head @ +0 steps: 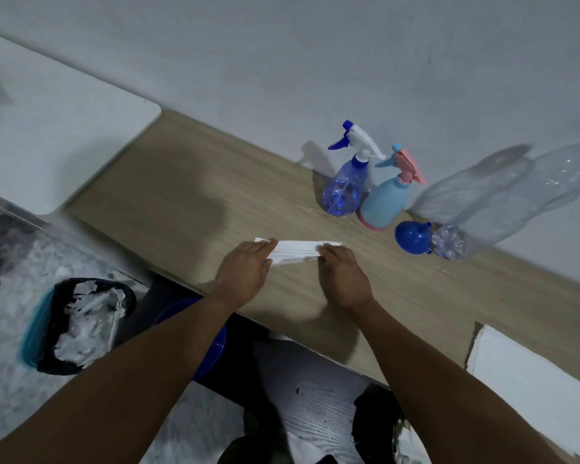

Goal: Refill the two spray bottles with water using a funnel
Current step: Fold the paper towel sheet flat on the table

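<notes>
Left hand (245, 271) and right hand (344, 274) each pinch one end of a folded white paper towel (297, 251) on the wooden bench (181, 195). Beyond the towel stand the translucent blue spray bottle (344, 185) and light blue spray bottle (387, 200), touching. The blue funnel (411, 237) lies right of the towel, against a clear water bottle (503, 202).

The paper towel (297, 251) under my hands is plain white, on a desk (195, 195) of pale tan wood grain. One spray bottle (344, 189) is see-through blue with a white and dark blue trigger head; the other (384, 204) is light blue with a pink base and pink head. The funnel (411, 237) is solid blue. The water bottle (503, 202) is clear.
</notes>
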A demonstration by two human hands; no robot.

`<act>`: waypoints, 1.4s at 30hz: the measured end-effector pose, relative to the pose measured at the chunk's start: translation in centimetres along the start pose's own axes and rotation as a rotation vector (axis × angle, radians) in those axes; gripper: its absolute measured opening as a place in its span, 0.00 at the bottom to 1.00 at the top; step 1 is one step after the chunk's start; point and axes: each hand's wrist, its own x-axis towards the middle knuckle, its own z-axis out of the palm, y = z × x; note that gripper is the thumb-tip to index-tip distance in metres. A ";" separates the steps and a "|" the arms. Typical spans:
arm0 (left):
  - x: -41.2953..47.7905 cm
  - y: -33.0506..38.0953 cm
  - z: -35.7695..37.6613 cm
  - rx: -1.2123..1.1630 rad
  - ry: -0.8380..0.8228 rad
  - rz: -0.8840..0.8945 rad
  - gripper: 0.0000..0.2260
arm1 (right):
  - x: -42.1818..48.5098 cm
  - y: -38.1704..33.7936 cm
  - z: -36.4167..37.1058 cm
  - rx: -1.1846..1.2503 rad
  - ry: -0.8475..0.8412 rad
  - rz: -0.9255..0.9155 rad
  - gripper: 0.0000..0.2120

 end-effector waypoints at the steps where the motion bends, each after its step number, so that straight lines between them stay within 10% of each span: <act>1: -0.5 0.2 -0.1 -0.024 0.025 -0.007 0.19 | -0.8 -0.2 0.0 -0.020 0.033 -0.009 0.16; 8: -2.7 2.3 -1.0 -0.200 0.017 -0.107 0.16 | -5.0 -1.1 -2.2 0.169 0.050 0.028 0.10; 22: -10.7 20.3 2.0 -0.432 -0.108 -0.294 0.08 | -25.8 6.5 -9.8 0.884 0.316 0.654 0.06; 33: -23.9 34.9 15.4 -0.555 -0.564 -0.579 0.07 | -48.5 13.1 -6.1 0.898 0.275 1.163 0.08; 42: -23.9 42.0 20.0 -0.653 -0.889 -0.505 0.26 | -51.7 16.3 -6.4 0.883 0.232 1.145 0.18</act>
